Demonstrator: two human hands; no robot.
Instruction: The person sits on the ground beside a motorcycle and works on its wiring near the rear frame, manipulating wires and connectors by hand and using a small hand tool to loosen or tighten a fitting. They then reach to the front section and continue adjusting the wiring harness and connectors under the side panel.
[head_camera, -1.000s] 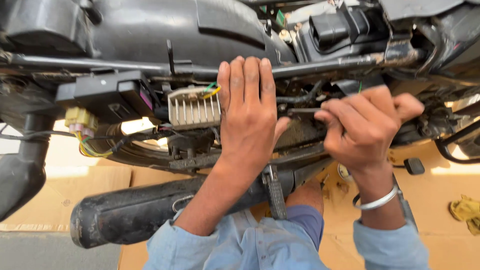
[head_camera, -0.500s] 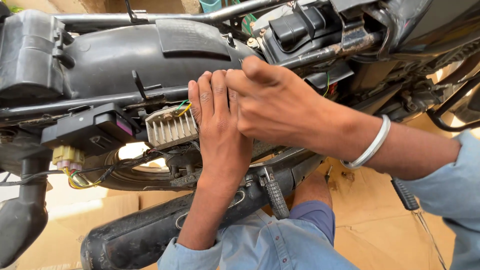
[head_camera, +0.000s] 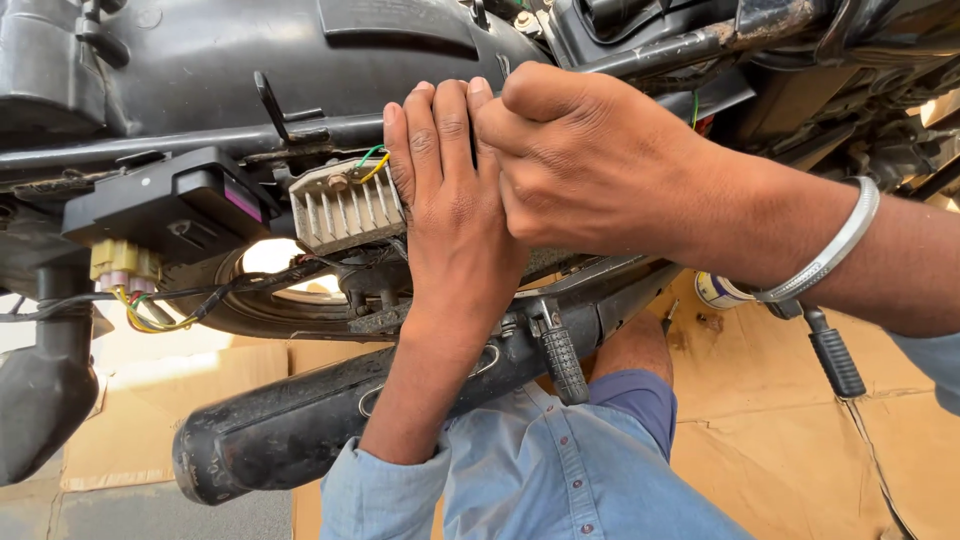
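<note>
Finned metal regulator (head_camera: 345, 208), bolted to the motorcycle frame beside a black control box (head_camera: 175, 205) with a yellow connector (head_camera: 122, 265), sits at the left. Green and yellow wires (head_camera: 372, 165) run from its top. The left hand (head_camera: 455, 215) lies flat beside it, fingers straight and together, pressed against the frame and holding nothing visible. The right hand (head_camera: 585, 160), a steel bangle (head_camera: 825, 250) at its wrist, is curled over the left fingertips; whether it grips anything, I cannot tell. A slip could probably scrape knuckles on the fins or tug the thin wires loose. Half a second ago, the right hand sat a little higher, further over the left.
</note>
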